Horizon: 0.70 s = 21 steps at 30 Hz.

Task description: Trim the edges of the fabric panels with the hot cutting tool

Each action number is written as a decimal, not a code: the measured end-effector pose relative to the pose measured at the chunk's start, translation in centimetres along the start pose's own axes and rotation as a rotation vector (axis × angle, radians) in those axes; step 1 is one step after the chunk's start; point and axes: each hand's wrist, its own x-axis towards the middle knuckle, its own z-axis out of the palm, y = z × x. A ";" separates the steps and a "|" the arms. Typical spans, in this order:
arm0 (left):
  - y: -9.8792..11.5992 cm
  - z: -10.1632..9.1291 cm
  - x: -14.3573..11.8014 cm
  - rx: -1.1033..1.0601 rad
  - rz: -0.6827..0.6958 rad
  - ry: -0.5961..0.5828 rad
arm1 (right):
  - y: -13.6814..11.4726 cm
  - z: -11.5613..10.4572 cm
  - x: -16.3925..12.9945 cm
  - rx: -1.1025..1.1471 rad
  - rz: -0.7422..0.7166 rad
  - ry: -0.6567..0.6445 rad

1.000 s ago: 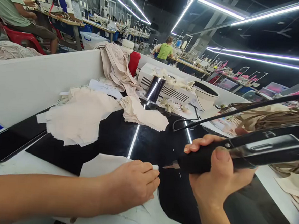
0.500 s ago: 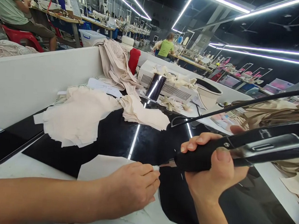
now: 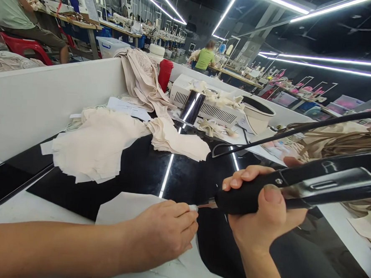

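My right hand grips a black hand-held cutting tool with a thin metal tip and a black cord running off to the right. The tip touches the right corner of a pale fabric piece lying on the black glossy work surface. My left hand lies flat on that piece, fingertips pressing its corner just left of the tip.
Stacks of cream fabric pieces lie behind, with another stack beside them. A white machine box, a white bowl, a red bottle and a white partition ring the surface. Other people sit at sewing tables behind.
The tool's tip has slid left until it meets the fabric corner under my left fingertips. My left hand has stayed where it was.
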 end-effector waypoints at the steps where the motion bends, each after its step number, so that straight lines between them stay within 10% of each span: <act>1: 0.1 0.1 -0.1 -0.001 -0.006 0.001 | 0.0 0.0 0.0 -0.002 -0.004 0.000; 21: 0.4 0.6 -0.5 0.005 -0.040 0.025 | -0.3 0.3 0.0 -0.004 0.018 0.034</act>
